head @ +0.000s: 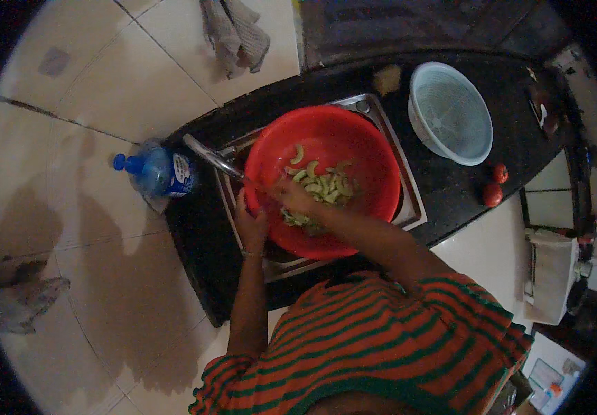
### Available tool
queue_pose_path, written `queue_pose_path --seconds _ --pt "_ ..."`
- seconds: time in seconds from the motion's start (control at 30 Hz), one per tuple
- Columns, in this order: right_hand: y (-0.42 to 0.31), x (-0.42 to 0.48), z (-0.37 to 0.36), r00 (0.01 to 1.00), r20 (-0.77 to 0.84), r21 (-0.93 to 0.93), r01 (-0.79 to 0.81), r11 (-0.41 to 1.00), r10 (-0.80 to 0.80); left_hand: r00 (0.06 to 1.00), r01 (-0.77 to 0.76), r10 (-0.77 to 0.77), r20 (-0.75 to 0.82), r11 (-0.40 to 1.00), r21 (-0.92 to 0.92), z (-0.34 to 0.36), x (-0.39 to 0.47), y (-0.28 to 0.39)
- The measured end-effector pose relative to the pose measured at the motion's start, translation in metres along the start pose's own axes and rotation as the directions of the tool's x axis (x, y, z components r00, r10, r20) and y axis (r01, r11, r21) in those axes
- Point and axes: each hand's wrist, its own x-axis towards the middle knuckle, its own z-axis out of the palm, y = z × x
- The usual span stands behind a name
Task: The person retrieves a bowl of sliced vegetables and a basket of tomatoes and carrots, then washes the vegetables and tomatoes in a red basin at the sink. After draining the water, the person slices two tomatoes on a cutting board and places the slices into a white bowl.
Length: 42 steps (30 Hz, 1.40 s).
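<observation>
A large red plastic basin (376,155) sits over the stainless steel sink (415,207). Pale green curved vegetable slices (329,187) lie inside it. My left hand (251,225) is at the basin's left rim, thumb and fingers around the edge. My right hand (295,197) reaches into the basin among the slices at their left side; it is blurred, and whether its fingers hold any slices cannot be told. The metal faucet (215,158) extends to the basin's left rim, just above my left hand.
On the dark countertop (448,207) are a light blue plastic colander (448,114), two tomatoes (493,195) and a sponge-like tan block (387,80). A blue pump bottle (161,170) stands beyond the faucet. A cloth (236,39) hangs on the tiled wall.
</observation>
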Motion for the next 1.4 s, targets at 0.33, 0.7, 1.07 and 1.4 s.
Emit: queue_pose_path --seconds 0.33,0.7,1.07,1.4 --pt "0.036 -0.037 -0.044 0.949 -0.070 -0.992 -0.033 0.126 -0.307 1.000 -0.009 0.009 -0.020 0.999 0.032 -0.021 0.002 -0.017" --pt "-0.018 -0.006 -0.064 0.886 -0.164 -0.891 -0.322 0.322 0.433 0.958 -0.247 0.259 -0.122 0.963 0.107 -0.005 0.004 0.010" --pt "0.017 0.024 0.005 0.976 -0.175 -0.018 -0.131 0.991 0.126 0.729 0.675 -0.330 0.599 0.204 -0.709 0.071 0.037 -0.017" --pt "-0.067 -0.172 -0.138 0.455 -0.589 -0.804 -0.245 0.542 -0.668 0.840 0.534 -0.312 0.444 0.619 -0.576 0.067 0.019 -0.077"
